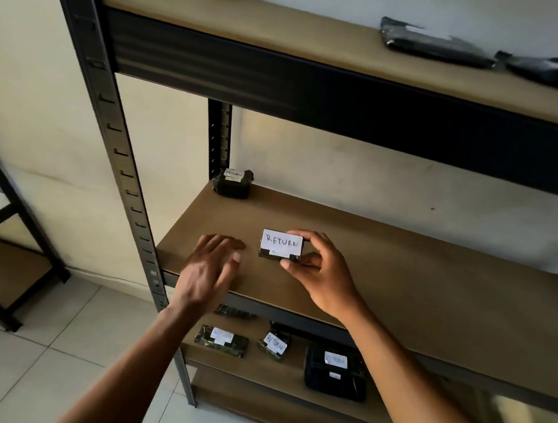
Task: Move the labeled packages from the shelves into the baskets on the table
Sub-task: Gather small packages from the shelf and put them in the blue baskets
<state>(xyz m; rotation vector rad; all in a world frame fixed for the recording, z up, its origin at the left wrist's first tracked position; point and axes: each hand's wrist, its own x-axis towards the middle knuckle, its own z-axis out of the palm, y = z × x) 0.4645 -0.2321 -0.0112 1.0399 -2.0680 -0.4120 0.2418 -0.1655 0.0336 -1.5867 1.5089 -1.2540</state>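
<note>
A: What is the right hand [319, 274] doing?

B: It pinches a small dark package [281, 246] with a white label reading RETURN. The thumb is on the near edge, the fingers curl over the far right corner, and the forearm comes in from 5 o'clock.

A: Where is that package?

B: Over the front left part of the middle shelf board [417, 294], label turned up toward the camera. I cannot tell whether its underside touches the board.

A: And the left hand [211, 266]?

B: At 9 o'clock of the package, just beside it but apart. Palm down, fingers straight and spread, holding nothing; it is blurred. Its forearm rises from 7 o'clock.

A: Other packages?

B: A corner package [233, 183] with a label sits at 11 o'clock, at the back left of the same board. On the lower shelf, around 6 o'clock, lie a flat green package [221, 340], a small tilted package [273, 345] and a larger black package [334, 372], all labeled. At 1 o'clock, on the top shelf, two black bags [433, 45] lie side by side.
</note>
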